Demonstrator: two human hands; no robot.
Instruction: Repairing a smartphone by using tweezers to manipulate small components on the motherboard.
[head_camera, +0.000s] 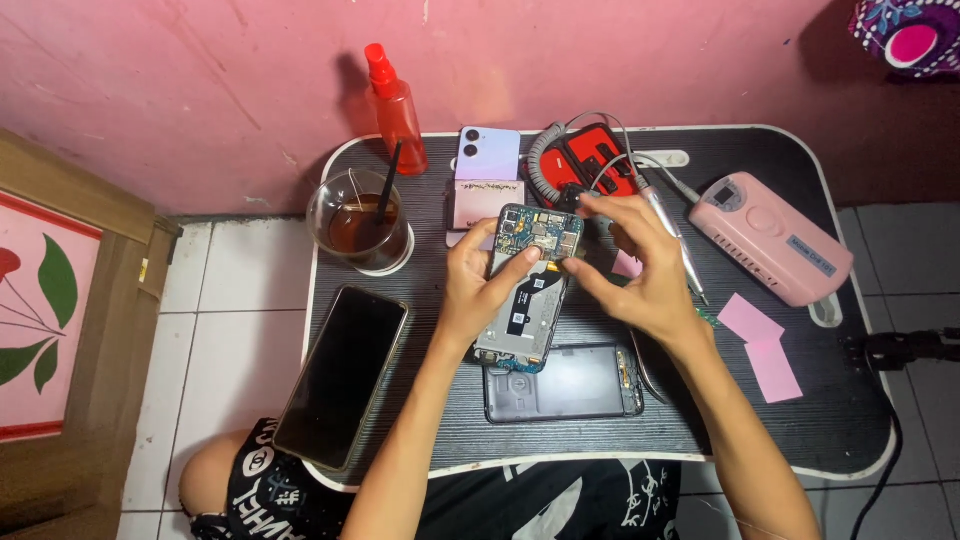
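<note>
Both hands (560, 275) hold an opened phone (530, 290), circuit board exposed.

Both hands, left hand (478, 290) and right hand (640, 270), hold an opened phone (530, 290) above the black table (780, 410).

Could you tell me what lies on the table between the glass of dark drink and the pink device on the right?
In the head view, between the glass and the pink device, the left hand and right hand hold an opened phone.
</note>
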